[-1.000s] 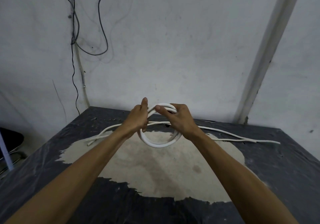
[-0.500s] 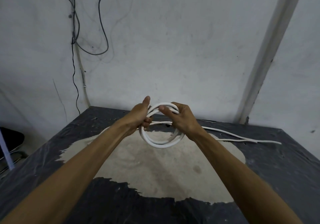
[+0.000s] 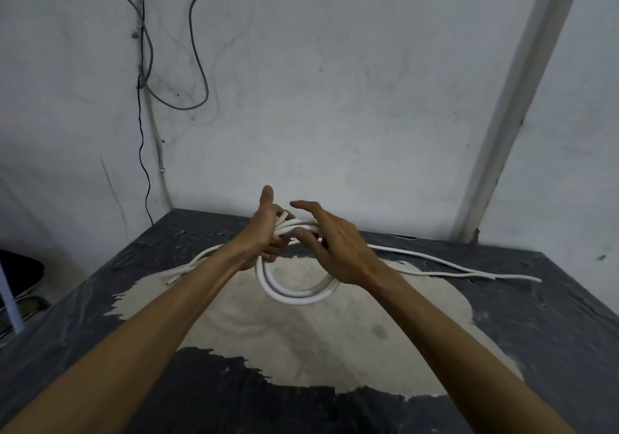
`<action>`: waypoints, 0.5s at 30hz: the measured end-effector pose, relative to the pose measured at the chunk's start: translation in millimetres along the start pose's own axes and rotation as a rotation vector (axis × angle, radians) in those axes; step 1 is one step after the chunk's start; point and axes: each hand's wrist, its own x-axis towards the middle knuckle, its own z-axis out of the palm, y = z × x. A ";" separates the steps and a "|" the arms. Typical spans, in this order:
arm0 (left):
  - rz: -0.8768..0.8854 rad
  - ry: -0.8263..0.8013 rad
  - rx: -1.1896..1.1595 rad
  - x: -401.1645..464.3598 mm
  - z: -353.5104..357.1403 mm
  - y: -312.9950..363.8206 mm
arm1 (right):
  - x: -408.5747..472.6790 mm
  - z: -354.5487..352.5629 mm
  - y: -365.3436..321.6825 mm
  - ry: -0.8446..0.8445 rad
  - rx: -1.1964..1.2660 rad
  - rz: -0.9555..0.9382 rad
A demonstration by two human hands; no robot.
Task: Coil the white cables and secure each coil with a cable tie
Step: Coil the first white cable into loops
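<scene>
Gripping coil [image 3: 294, 294] — left fingers [image 3: 273, 249], right fingers [image 3: 306, 234] touching

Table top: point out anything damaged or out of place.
The table's dark covering is worn through in a large pale patch with ragged edges under the coil. Loose white cables sprawl uncoiled behind it.

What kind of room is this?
Probably a workshop or storage room, not a home. The wall is bare and scuffed, loose wires hang down it, and the table is worn, its dark cover peeled away.
</scene>
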 end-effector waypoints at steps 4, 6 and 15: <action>-0.014 -0.051 0.019 -2.1 0.3 -1.3 | 2.4 -0.8 5.2 -0.033 -0.060 -0.072; -0.023 -0.064 0.033 -2.0 1.6 -0.7 | 1.8 -1.0 7.1 -0.030 -0.074 -0.089; -0.108 -0.035 0.047 -3.6 15.4 5.7 | 0.4 0.4 13.0 -0.028 -0.126 -0.108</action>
